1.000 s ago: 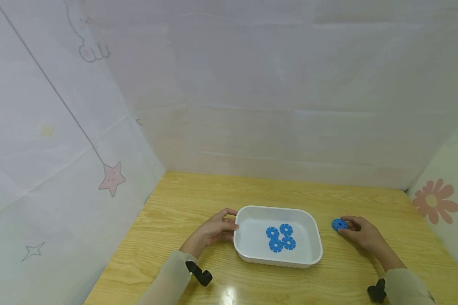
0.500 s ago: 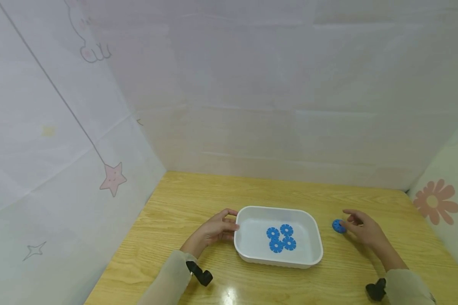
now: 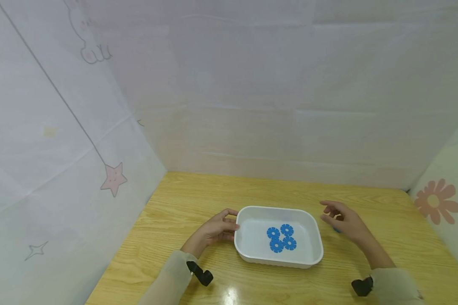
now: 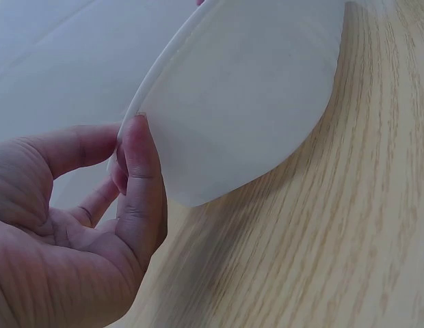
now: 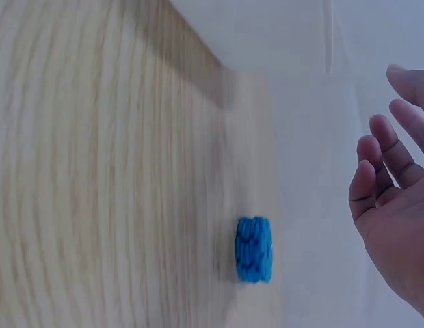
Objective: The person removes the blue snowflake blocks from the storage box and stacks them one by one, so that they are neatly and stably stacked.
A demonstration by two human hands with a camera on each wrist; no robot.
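Note:
A white rectangular plastic tub (image 3: 250, 238) stands on the table with several blue snowflake discs (image 3: 277, 245) lying flat inside. My left hand (image 3: 216, 229) pinches the tub's left rim; in the left wrist view, thumb and fingers close on the rim (image 4: 172, 46). My right hand (image 3: 346, 223) is in the air to the right of the tub, fingers loosely bent and holding nothing. Below it a stack of blue snowflake discs (image 5: 254, 250) rests on the wood, mostly hidden by the hand in the head view.
The wooden table (image 3: 198, 190) meets a pale cloth backdrop (image 3: 275, 127) at the back, with printed cloth at left and right. A black wrist strap piece (image 3: 200, 273) sits at the left sleeve, another (image 3: 362, 286) at the right.
My right hand has let go of the blue disc stack, then lifted and moved left toward the tub. The stack stays on the table. My left hand has not moved.

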